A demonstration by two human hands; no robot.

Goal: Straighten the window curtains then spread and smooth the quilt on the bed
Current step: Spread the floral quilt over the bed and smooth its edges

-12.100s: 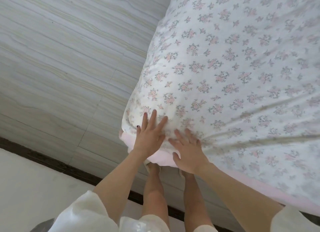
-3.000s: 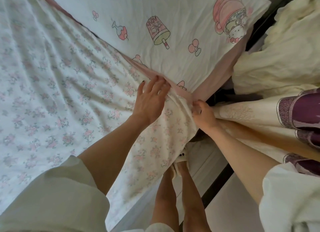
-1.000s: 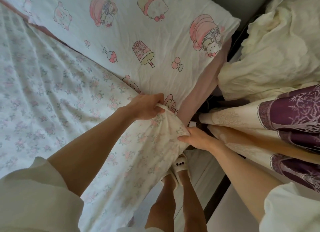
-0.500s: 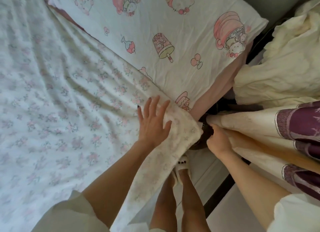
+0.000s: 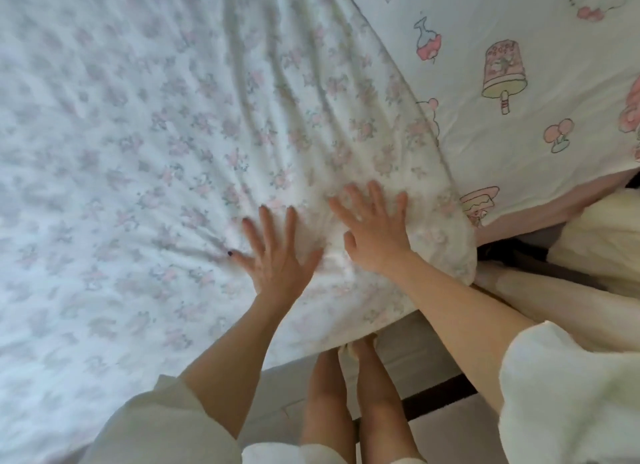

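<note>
The white quilt (image 5: 166, 145) with small pink flowers covers the bed and hangs over its near edge. My left hand (image 5: 277, 256) lies flat on the quilt with fingers spread, near the bed's near edge. My right hand (image 5: 375, 231) presses flat beside it, close to the quilt's top corner. Creases fan out in the fabric above both hands. A pillow (image 5: 519, 93) with pink cartoon prints lies at the upper right, just past the quilt's edge. The cream curtain (image 5: 519, 297) hangs at the right, mostly behind my right arm.
Cream bedding (image 5: 602, 235) is heaped at the far right beside the pillow. My legs (image 5: 353, 404) stand against the bed's side. A dark floor strip (image 5: 436, 398) and pale floor run beneath the bed edge at the lower right.
My right hand left the gap by the curtain and came down flat on the quilt corner beside the left hand. The view has swung left, over more of the quilt.
</note>
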